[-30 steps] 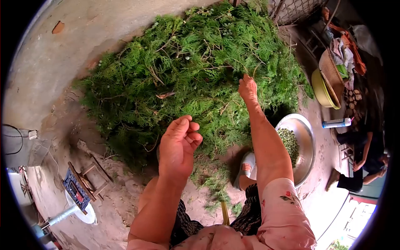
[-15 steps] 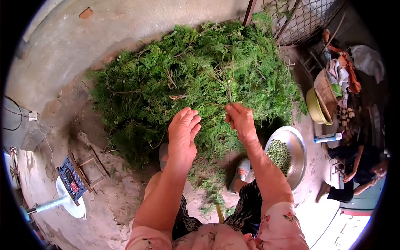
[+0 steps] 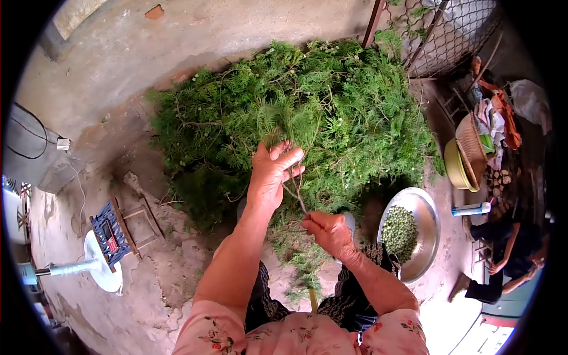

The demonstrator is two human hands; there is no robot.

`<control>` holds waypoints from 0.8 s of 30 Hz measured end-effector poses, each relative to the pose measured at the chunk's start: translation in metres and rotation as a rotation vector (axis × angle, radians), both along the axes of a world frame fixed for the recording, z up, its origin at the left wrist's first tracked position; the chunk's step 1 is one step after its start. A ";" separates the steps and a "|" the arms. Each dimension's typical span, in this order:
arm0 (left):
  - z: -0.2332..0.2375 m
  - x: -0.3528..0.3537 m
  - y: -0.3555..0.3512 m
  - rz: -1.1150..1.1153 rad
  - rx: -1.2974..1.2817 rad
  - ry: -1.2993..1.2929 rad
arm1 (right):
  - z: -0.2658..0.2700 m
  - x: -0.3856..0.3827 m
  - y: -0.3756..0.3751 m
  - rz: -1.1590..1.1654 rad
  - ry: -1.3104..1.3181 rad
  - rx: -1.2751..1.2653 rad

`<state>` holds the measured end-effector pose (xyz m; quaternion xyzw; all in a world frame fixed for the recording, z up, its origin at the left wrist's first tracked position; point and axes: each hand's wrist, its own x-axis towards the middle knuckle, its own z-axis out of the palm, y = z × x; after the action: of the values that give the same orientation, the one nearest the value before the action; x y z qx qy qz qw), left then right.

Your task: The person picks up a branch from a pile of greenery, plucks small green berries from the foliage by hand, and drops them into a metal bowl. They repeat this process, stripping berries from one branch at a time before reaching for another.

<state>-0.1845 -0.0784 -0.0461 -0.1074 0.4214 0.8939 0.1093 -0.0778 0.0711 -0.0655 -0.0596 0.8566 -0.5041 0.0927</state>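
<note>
My right hand (image 3: pixel 330 235) is closed round the bare stem end of an evergreen branch (image 3: pixel 294 190), low in front of my body. The stem slants up and left to my left hand (image 3: pixel 271 176), whose fingers curl loosely about the twigs near the leafy end. Blurred green sprays stand out beyond those fingers. Past both hands lies a large heap of cut evergreen branches (image 3: pixel 355 127) with flat, feathery foliage. By my right forearm, a wide metal basin (image 3: pixel 427 236) holds many small green cones (image 3: pixel 399 234).
A small wooden stool (image 3: pixel 142 228) and a pedestal fan (image 3: pixel 94 266) are at left. On the right are a yellow tub (image 3: pixel 454 165), a wicker basket (image 3: pixel 467 142) and a blue-white cylinder (image 3: pixel 471 209). A seated person (image 3: pixel 509 254) is beyond. A wall (image 3: pixel 236 26) backs the heap.
My right hand has drawn the branch back toward my body, away from the heap. My left hand, empty before, has come to the branch's twigs. The view has shifted slightly.
</note>
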 end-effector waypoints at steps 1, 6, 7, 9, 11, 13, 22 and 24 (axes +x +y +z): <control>0.001 0.001 0.001 -0.003 -0.063 -0.011 | -0.012 0.002 0.002 0.048 0.001 0.031; -0.008 0.009 0.016 -0.034 -0.208 0.054 | -0.016 -0.016 0.021 0.237 -0.046 0.042; -0.005 0.012 0.021 -0.029 -0.221 0.050 | -0.003 -0.020 0.024 0.073 -0.126 -0.145; -0.006 0.017 0.028 -0.058 -0.203 0.096 | 0.011 -0.027 0.027 -0.196 -0.180 -0.457; -0.003 0.023 0.035 -0.108 -0.213 0.147 | 0.010 -0.036 0.036 -0.302 -0.195 -0.738; -0.007 0.031 0.043 -0.173 -0.233 0.166 | 0.005 -0.043 0.035 -0.406 -0.243 -1.082; -0.024 0.029 0.050 -0.149 -0.157 0.049 | 0.001 -0.045 0.048 -0.651 -0.197 -1.232; -0.013 0.025 0.047 -0.178 -0.137 0.054 | 0.004 -0.045 0.053 -0.647 -0.171 -1.197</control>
<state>-0.1600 -0.0312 -0.0591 -0.0529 0.4921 0.8523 0.1691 -0.1224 0.1240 -0.0613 0.1983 0.3949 -0.8960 -0.0443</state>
